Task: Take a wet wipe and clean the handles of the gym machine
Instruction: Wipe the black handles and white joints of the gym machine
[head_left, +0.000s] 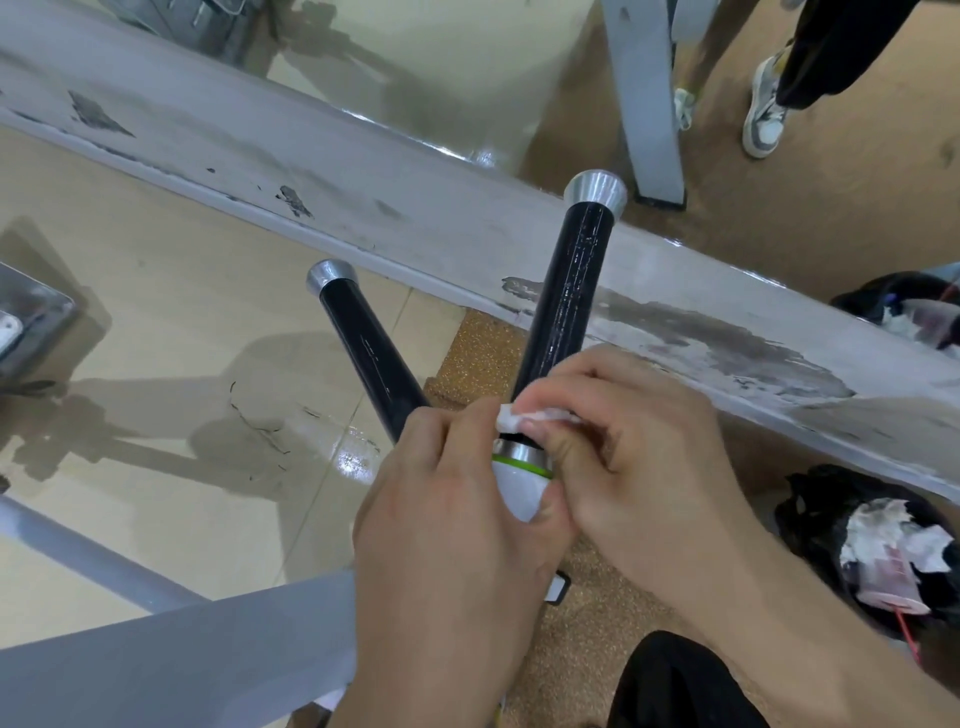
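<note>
Two black handles with silver end caps fork away from me: the right handle (569, 296) and the left handle (366, 353). They meet at a white joint (517, 486) with a green ring and a silver collar. My right hand (639, 457) pinches a small folded white wet wipe (530, 415) against the base of the right handle, just above the collar. My left hand (457, 530) wraps around the white joint from the left, its fingertips touching the wipe's edge.
A scuffed grey machine beam (363, 208) runs diagonally behind the handles. A black bin bag (883, 551) with used wipes sits at the right. Another person's legs and sneakers (763, 109) stand at the top right. A grey frame bar (171, 660) crosses the lower left.
</note>
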